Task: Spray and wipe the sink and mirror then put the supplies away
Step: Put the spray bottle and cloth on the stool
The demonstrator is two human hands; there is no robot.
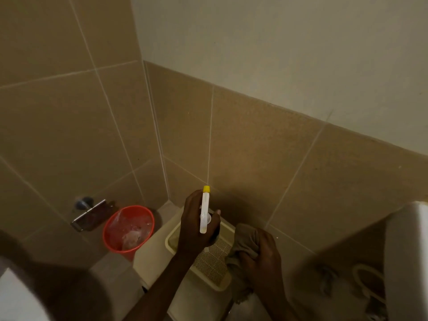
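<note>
My left hand grips a spray bottle with a white trigger head and a yellow nozzle tip, held over a cream perforated basket. The basket rests on a pale toilet tank lid. My right hand is closed around a bunched grey-brown cloth at the basket's right edge. The white sink shows only as its rim at the far right. No mirror is in view.
A red bin lined with clear plastic stands on the floor in the tiled corner. A chrome paper holder juts from the left wall. Pipes and a hose hang under the sink. A white curved surface fills the lower left.
</note>
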